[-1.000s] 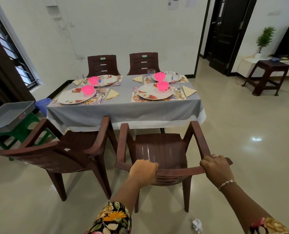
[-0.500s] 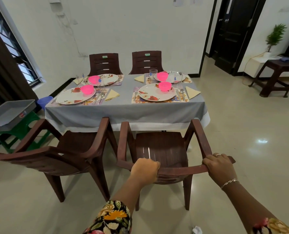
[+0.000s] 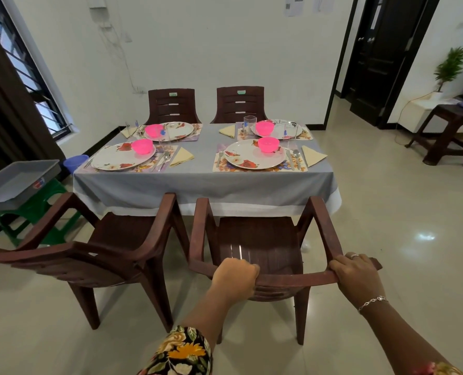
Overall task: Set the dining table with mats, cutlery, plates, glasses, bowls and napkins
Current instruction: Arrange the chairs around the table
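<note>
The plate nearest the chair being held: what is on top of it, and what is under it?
A pink bowl sits on the far part of the plate. A flowered mat lies under it; only the mat's edges show, its middle being hidden by the plate.

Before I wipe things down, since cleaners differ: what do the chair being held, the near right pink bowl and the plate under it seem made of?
The chair is likely moulded plastic, brown and semi-gloss: it has moulded slats and a soft sheen on the seat. The pink bowl is probably plastic, as it looks translucent and glowing. The plate is glossy white with printed flowers; it could be melamine or ceramic, and the look leaves that open.
</note>
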Tool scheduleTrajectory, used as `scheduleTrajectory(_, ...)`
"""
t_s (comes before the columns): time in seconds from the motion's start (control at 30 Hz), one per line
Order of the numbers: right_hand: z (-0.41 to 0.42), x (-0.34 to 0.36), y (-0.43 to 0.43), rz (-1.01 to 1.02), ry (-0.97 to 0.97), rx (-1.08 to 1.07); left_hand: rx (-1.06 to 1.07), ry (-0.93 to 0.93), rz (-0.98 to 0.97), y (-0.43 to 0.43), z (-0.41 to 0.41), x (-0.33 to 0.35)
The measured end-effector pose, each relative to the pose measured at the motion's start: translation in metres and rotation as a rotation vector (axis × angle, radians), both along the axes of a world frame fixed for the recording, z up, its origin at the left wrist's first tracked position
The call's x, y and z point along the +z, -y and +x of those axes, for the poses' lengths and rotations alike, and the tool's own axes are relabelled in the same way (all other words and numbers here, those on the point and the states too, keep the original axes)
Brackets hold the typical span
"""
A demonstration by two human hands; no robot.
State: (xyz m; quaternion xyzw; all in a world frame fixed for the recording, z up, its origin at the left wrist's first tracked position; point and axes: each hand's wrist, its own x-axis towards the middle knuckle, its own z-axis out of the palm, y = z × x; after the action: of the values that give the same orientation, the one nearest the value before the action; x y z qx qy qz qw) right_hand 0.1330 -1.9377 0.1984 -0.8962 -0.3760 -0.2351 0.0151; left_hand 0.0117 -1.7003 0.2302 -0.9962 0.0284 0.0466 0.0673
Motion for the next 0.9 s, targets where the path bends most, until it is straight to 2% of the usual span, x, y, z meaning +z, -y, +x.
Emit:
scheduleTrajectory(0.43,0.029,-0.008,-0.010,0.068,0.091,0.023,-0.006,-0.009,0.010,-0.009,0.026,0.003)
scheduleTrajectory(0.9,0.022,-0.003,-0.011,-0.038,-0.036,-0.098,0.002,-0.001,0.014,-0.007,0.025,0.001)
